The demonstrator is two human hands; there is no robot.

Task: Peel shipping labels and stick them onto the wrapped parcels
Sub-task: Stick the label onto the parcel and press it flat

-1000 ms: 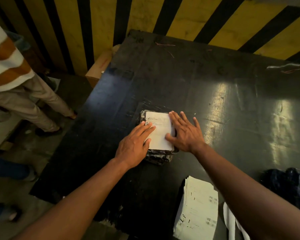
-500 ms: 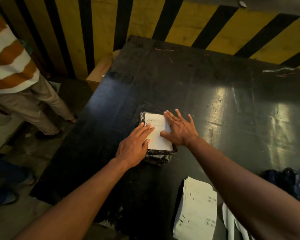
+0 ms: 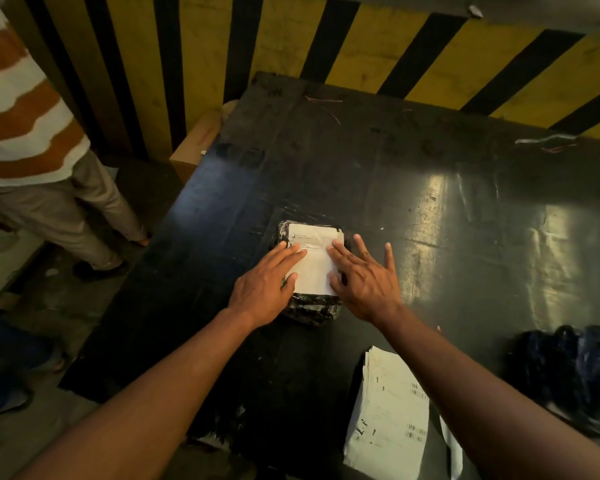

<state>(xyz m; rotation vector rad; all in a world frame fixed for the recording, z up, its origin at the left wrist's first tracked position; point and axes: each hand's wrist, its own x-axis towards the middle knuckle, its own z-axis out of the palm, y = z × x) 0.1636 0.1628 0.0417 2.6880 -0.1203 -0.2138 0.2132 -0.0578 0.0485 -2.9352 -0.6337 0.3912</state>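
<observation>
Straight, spread fingers (image 3: 359, 244) of the right hand (image 3: 364, 284) are now slid off toward the right edge of the white paper shipping label (image 3: 313, 263), where half a second ago more of it was covered. The left hand (image 3: 262, 287) is kept flat on the label's left side, nothing gripped. The print is too small to be read. The label is stuck atop the black plastic-wrapped parcel (image 3: 310, 308), placed mid-way across the glossy black table (image 3: 430, 188).

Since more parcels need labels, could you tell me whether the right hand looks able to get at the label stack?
Probably yes: the right hand lies open on the parcel, and nothing lies between it and the label stack.
</observation>
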